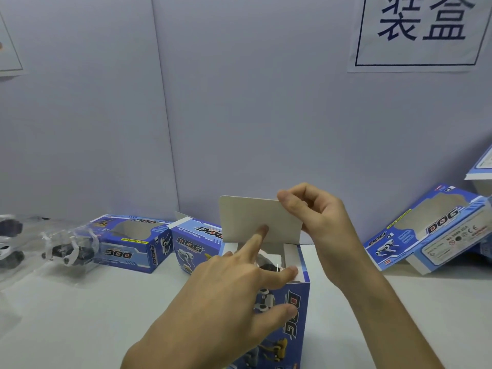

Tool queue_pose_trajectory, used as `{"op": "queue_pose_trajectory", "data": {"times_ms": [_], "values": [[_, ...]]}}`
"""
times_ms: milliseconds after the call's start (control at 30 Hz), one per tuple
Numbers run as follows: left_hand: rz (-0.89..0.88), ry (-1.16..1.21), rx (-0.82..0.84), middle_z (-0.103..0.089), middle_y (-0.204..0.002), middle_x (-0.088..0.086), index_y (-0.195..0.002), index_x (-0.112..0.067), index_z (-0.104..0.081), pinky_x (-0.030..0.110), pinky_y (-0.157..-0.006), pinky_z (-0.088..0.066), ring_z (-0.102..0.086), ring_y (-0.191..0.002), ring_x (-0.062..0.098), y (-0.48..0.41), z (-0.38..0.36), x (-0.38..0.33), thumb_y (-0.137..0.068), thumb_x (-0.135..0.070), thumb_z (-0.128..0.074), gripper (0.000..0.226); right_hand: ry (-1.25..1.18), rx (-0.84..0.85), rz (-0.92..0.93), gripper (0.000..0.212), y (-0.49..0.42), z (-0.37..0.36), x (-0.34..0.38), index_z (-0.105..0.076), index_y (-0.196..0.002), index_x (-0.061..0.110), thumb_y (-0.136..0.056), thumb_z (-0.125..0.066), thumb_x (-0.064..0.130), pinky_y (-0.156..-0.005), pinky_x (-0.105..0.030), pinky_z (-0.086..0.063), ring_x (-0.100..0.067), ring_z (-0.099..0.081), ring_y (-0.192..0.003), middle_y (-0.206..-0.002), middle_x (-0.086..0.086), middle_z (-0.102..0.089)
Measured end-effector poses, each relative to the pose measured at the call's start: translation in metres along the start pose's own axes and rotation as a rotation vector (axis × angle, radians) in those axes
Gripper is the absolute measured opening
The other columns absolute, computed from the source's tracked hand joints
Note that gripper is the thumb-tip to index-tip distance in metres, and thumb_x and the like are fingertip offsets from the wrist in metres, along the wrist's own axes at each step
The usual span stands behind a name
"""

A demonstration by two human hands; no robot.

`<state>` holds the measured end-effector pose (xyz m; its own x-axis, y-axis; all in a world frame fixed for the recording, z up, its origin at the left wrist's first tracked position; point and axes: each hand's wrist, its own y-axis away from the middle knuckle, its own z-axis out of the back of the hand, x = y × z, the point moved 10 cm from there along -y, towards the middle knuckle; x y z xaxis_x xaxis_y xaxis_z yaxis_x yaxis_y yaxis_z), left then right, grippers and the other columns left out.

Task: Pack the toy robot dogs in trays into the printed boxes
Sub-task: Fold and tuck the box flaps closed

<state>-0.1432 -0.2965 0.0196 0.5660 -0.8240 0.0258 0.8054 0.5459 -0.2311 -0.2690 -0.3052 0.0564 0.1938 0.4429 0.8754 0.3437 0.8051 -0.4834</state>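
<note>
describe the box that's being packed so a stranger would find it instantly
On the white table before the pale wall, look at the near middle. The blue printed cardboard box stands on end, its white lid flap pinched up by the right hand while the left hand rests at its open top. The other blue boxes lie on their sides or lean, untouched.

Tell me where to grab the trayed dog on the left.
Probably from above, gripping the clear tray by its near and far walls: a box lies close by its right end and another dog to its left, while the top is free.
</note>
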Motion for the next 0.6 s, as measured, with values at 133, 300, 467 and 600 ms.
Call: {"op": "queue_pose_trajectory", "data": {"times_ms": [133, 300, 467, 600], "values": [[0.007, 0.007, 0.022, 0.032, -0.155, -0.027, -0.135, -0.073, -0.022, 0.024, -0.079, -0.038, -0.059, -0.109, 0.009, 0.001, -0.002, 0.000, -0.087, -0.078, -0.037, 0.051, -0.037, -0.021, -0.098, 0.060, -0.004, -0.009, -0.009, -0.063, -0.085, 0.002, -0.067, -0.067, 0.059, -0.065, -0.025, -0.048, -0.012, -0.056, -0.071, -0.077, -0.005, -0.063], [0.005, 0.012, 0.030, 0.040, -0.148, -0.026, -0.136, -0.073, -0.019, 0.025, -0.083, -0.041, -0.059, -0.112, 0.012, 0.000, -0.002, 0.001, -0.087, -0.079, -0.037, 0.053, 0.089, -0.006, -0.168, 0.065, -0.004, -0.011, -0.017, -0.068, -0.092, 0.011, -0.062, -0.064, 0.069, -0.070, -0.023, -0.052, -0.007, -0.061, -0.074, -0.081, 0.002, -0.072], [0.001, -0.001, 0.044, 0.043, -0.145, -0.026, -0.136, -0.073, -0.021, 0.023, -0.081, -0.039, -0.060, -0.109, 0.012, -0.002, -0.002, 0.000, -0.086, -0.080, -0.038, 0.053, 0.103, 0.118, -0.155, 0.054, -0.004, -0.015, -0.013, -0.078, -0.091, 0.026, -0.063, -0.064, 0.070, -0.081, -0.036, -0.054, -0.014, -0.066, -0.083, -0.086, 0.003, -0.075], [0.002, -0.019, 0.028, 0.041, -0.150, -0.026, -0.135, -0.074, -0.020, 0.022, -0.069, -0.033, -0.060, -0.104, 0.010, -0.001, -0.001, 0.000, -0.085, -0.081, -0.037, 0.053, 0.101, 0.147, -0.125, 0.047, -0.004, -0.014, -0.009, -0.079, -0.090, 0.025, -0.067, -0.067, 0.064, -0.080, -0.032, -0.052, -0.014, -0.067, -0.088, -0.088, 0.004, -0.076]]}}
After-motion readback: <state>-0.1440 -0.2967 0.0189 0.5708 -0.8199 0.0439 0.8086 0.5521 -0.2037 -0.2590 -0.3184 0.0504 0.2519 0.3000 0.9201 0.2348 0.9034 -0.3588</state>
